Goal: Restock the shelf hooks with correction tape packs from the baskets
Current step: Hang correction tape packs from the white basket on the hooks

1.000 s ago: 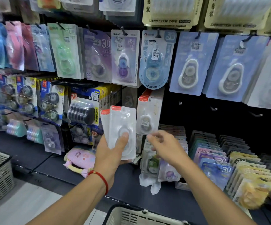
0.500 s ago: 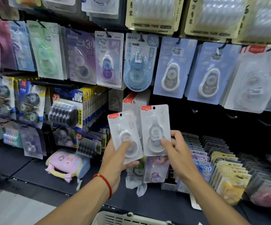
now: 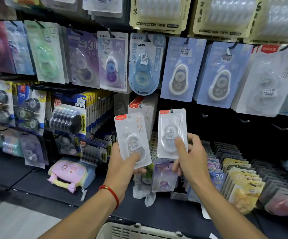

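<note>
A dark shelf wall (image 3: pixel 226 121) fills the view, hung with rows of carded correction tape. Cream multi-packs (image 3: pixel 158 12) printed "CORRECTION TAPE" hang along the top; below them hang pale blue packs (image 3: pixel 182 69) holding white dispensers, with purple (image 3: pixel 113 62) and green packs (image 3: pixel 45 52) to their left. Low on the right, upright card packs (image 3: pixel 239 171) stand filed in rows on the lower shelf (image 3: pixel 41 183), and a pink pouch (image 3: pixel 69 173) lies to the left. The rim of a white basket (image 3: pixel 139 230) shows at the bottom edge.

A stack of white packs with red corner labels (image 3: pixel 145 107) hangs on a hook in the middle. Just right of it, the right hand (image 3: pixel 191 159) grips one white correction tape pack (image 3: pixel 171 131), thumb pressed on its clear blister, holding it upright with its top hole at a hook (image 3: pixel 171 110); whether the hook passes through cannot be told. The left hand (image 3: pixel 122 164), a red cord bracelet (image 3: pixel 110 194) at its wrist, grips a second white pack (image 3: pixel 132 140), tilted slightly left, thumb on the lower blister. Bare hooks (image 3: pixel 244 120) stick out further right.
</note>
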A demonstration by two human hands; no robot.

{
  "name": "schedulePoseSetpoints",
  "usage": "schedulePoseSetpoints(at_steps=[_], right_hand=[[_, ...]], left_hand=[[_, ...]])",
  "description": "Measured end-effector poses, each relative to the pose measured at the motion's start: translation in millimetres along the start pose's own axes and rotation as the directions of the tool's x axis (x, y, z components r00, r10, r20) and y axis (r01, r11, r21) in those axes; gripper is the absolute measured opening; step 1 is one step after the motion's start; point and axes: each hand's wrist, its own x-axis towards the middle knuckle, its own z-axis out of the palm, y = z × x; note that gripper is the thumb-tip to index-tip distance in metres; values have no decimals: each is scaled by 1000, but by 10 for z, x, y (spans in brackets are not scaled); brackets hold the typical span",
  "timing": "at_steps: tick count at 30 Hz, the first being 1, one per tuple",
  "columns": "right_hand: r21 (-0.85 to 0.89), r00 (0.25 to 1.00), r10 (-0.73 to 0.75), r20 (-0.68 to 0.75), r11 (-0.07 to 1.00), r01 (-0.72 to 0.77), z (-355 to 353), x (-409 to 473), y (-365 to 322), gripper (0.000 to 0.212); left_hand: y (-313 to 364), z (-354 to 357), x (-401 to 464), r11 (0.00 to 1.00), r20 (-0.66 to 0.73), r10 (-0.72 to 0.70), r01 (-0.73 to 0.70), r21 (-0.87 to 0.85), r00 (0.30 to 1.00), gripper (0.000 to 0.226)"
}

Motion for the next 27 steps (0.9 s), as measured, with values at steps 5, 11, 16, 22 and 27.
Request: schedulePoseSetpoints(at_steps=[5,11,16,22,27], right_hand=[[-135,935,351,56,930,-342,-23,97,215,64],[-93,905,218,367,976,-197,-35,25,140,22],[-11,914,84,397,996,-87,40,-56,50,17],[70,976,73,206,994,-89,8,-50,25,15],[106,986,55,155,992,-72,-12,-55,-64,18]], left_hand=[[-1,6,-12,999,37,33,-34,28,999,40],[-25,43,-55,999,163,25,-33,42,986,52],[-15,101,-101,998,233,46,-56,33,971,51],[-17,130,-112,989,271,24,-63,137,962,74],[-5,147,-126,984,326,20,-77,162,945,79]])
